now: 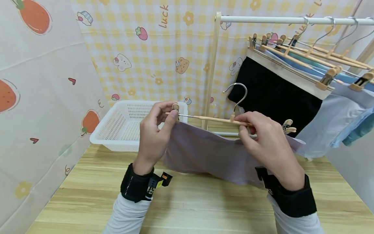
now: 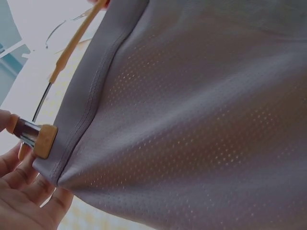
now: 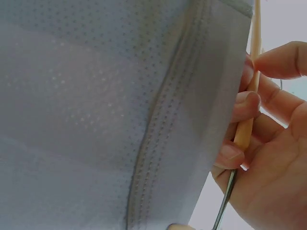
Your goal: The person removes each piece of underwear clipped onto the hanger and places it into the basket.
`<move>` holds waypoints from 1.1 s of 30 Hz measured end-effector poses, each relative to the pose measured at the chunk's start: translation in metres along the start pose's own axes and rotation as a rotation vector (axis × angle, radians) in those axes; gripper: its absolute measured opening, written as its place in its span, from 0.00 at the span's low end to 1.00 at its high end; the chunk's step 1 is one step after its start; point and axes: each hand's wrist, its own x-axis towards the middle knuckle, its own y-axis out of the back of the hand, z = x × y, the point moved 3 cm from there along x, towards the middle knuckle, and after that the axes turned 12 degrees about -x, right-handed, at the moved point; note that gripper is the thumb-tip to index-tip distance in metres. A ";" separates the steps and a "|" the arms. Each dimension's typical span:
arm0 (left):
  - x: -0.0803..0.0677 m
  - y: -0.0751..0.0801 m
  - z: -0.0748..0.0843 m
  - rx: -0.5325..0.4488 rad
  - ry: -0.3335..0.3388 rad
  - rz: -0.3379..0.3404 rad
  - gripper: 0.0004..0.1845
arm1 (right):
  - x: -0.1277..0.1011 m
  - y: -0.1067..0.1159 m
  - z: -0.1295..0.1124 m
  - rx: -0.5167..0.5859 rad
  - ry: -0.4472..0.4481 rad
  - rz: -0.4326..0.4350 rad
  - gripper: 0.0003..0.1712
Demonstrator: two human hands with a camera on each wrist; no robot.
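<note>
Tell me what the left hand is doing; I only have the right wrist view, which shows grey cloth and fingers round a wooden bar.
Observer: The left hand pinches the clip at the left end of the hanger, at the corner of the grey garment.
Operator: Is the other clip in use?
Observer: The right clip sticks out past the right hand; I cannot tell whether it grips cloth.
Operator: What is around them?
Observer: A white basket sits behind the left hand on the wooden table, and a rack of hung clothes stands to the right.
</note>
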 end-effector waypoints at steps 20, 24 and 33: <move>0.002 0.015 0.008 -0.076 0.063 -0.123 0.10 | 0.005 -0.013 0.003 0.065 0.025 0.024 0.06; 0.003 0.014 0.007 -0.059 0.038 -0.111 0.09 | 0.006 -0.014 0.002 0.067 0.021 0.022 0.06; 0.003 0.011 0.007 -0.077 -0.039 -0.091 0.08 | 0.005 -0.014 0.002 0.080 0.003 0.001 0.05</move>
